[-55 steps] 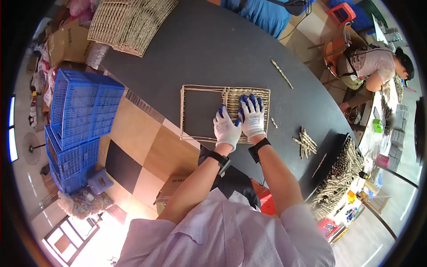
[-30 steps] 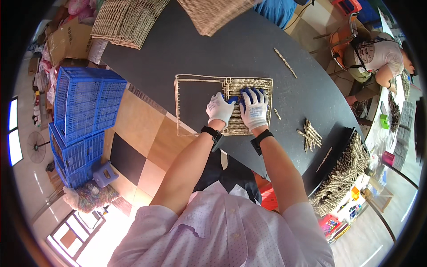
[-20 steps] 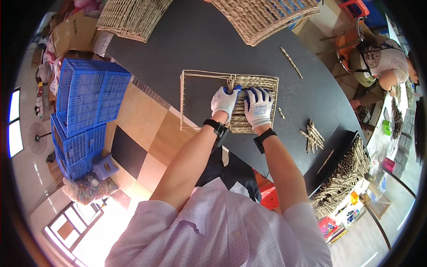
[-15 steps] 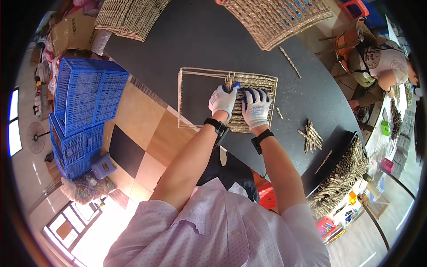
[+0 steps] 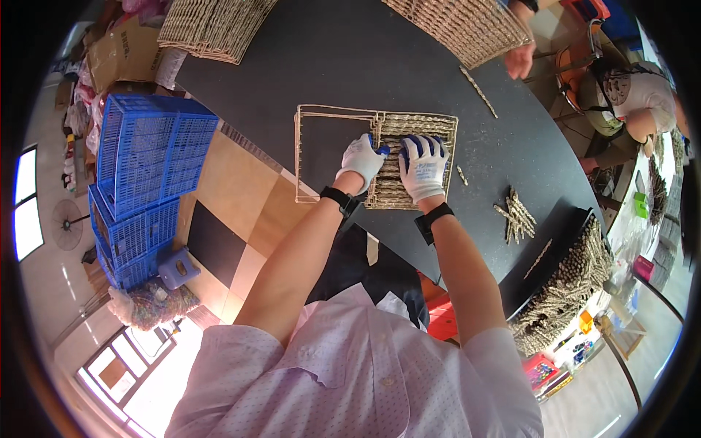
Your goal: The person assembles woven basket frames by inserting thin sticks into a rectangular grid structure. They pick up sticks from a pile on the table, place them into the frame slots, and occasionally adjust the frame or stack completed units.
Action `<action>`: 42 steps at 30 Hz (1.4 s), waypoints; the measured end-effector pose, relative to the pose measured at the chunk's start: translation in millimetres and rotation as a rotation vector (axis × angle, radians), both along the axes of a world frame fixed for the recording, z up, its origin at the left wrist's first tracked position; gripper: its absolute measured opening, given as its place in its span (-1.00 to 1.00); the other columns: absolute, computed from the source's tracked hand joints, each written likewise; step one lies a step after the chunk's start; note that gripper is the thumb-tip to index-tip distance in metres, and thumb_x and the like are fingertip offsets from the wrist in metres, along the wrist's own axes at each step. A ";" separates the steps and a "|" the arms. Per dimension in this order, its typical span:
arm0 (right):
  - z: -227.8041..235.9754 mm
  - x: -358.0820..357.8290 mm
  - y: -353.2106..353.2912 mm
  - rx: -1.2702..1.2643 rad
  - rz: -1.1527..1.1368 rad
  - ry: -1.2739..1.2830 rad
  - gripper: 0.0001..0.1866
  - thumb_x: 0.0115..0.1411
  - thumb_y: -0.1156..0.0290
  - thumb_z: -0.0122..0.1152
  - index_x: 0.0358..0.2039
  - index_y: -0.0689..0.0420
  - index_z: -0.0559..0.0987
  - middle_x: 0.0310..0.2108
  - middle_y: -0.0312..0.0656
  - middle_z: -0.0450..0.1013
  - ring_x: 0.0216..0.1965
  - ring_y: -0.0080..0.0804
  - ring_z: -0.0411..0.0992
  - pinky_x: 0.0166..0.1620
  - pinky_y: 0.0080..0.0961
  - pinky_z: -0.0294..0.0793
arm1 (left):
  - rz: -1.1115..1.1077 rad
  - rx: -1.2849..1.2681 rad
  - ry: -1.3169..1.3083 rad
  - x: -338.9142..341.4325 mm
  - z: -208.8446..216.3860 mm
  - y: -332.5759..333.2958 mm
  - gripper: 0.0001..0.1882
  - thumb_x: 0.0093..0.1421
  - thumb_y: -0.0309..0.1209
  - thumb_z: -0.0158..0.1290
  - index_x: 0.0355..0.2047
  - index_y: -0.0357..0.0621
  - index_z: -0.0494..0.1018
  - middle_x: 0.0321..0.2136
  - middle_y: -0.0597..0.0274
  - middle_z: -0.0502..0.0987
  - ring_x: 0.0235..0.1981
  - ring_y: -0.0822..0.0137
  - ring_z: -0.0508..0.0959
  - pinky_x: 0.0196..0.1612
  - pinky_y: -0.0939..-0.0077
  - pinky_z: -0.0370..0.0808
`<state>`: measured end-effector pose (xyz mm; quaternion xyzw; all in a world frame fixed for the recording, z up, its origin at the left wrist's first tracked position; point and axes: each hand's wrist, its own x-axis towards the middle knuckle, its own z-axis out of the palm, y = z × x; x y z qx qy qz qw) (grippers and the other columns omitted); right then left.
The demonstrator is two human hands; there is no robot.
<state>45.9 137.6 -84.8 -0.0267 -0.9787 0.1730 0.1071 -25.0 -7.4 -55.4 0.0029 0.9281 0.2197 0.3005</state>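
A rectangular wire frame (image 5: 298,157) lies on the dark table in front of me, its left section unfilled. Tan braided strands (image 5: 394,196) are woven in rows across its right section. My left hand (image 5: 359,162), in a white glove with blue fingertips, closes at the frame's middle bar, thumb over the rows' left ends; its other fingers are partly hidden. My right hand (image 5: 423,168), gloved alike, rests on the rows near the right side, fingers spread and slightly bent over the strands. Some rows are covered by both hands.
Loose braided strands (image 5: 517,217) lie to the right, beside a black bin (image 5: 537,270) heaped with more. Woven panels (image 5: 215,29) sit at the far left. A co-worker's hand (image 5: 520,62) is by another woven panel (image 5: 467,33). Blue crates (image 5: 150,150) stand left of the table.
My left hand has drawn slightly toward me and left, its thumb lower. My right hand stays almost in place. At the far right, the woven panel has shifted away and a co-worker's hand has appeared.
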 end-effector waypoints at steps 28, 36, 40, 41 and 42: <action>60.4 -16.0 -5.8 0.404 0.387 -0.599 -0.12 -0.02 -0.06 0.31 0.20 0.20 0.24 0.01 -0.05 0.32 0.10 -0.14 0.25 0.11 -0.13 0.24 | 0.178 0.478 0.384 40.4 -19.2 -21.7 -0.55 0.05 -0.36 0.17 -0.05 -0.23 0.38 -0.16 -0.06 0.46 -0.12 -0.03 0.48 -0.05 0.20 0.43; 76.2 -25.8 -24.5 0.569 0.515 -0.767 -0.01 -0.09 0.25 0.37 0.30 0.25 0.08 0.10 0.02 0.24 0.11 -0.03 0.22 0.12 0.03 0.22 | 0.535 0.920 -0.332 10.3 -0.2 -31.7 -0.69 0.12 -0.44 0.12 -0.12 -0.28 0.48 -0.34 0.31 0.54 -0.33 0.51 0.46 -0.25 0.61 0.41; 64.8 -26.0 -20.0 0.486 0.482 -0.737 -0.06 -0.04 0.13 0.34 0.28 0.25 0.13 0.07 -0.01 0.28 0.09 -0.10 0.25 0.13 -0.04 0.22 | 0.420 0.718 -0.155 5.4 -8.3 -27.5 -0.72 0.10 -0.39 0.17 -0.21 -0.28 0.52 -0.37 0.30 0.55 -0.39 0.50 0.45 -0.28 0.59 0.41; 63.2 -26.5 -17.9 0.466 0.475 -0.735 -0.07 -0.03 0.10 0.33 0.27 0.25 0.14 0.06 -0.02 0.30 0.09 -0.11 0.26 0.13 -0.06 0.22 | 0.412 0.695 -0.128 5.4 -12.7 -25.3 -0.72 0.10 -0.38 0.18 -0.21 -0.28 0.52 -0.38 0.29 0.55 -0.39 0.50 0.45 -0.29 0.58 0.41; 63.4 -26.3 -16.5 0.459 0.481 -0.745 -0.13 0.01 0.04 0.29 0.24 0.24 0.21 0.01 -0.04 0.34 0.07 -0.13 0.29 0.12 -0.10 0.24 | 0.405 0.671 -0.105 6.9 -14.5 -21.6 -0.72 0.09 -0.38 0.19 -0.22 -0.28 0.51 -0.38 0.29 0.54 -0.39 0.50 0.46 -0.29 0.58 0.42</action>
